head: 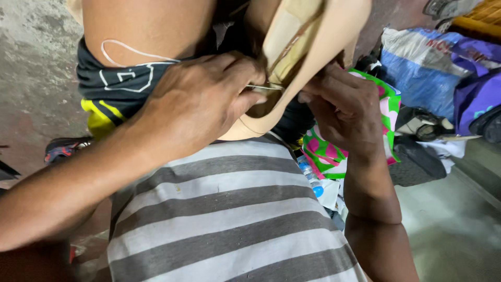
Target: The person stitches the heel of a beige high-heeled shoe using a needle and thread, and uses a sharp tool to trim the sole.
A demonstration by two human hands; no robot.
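The tan shoe [308, 57] sits sole-up on the person's lap, above the striped shirt [224, 209]. Its long axis runs from lower left to upper right. The left hand [201, 99] presses against its near edge, fingers pinching a thin needle [263, 87]. The right hand [344, 107] grips the shoe's right side, fingers curled. Beyond lies a green-and-pink bag [389, 112].

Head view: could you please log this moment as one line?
left hand: pinches thin needle | right hand: steadies tan leather shoe | behind: green-pink patterned bag
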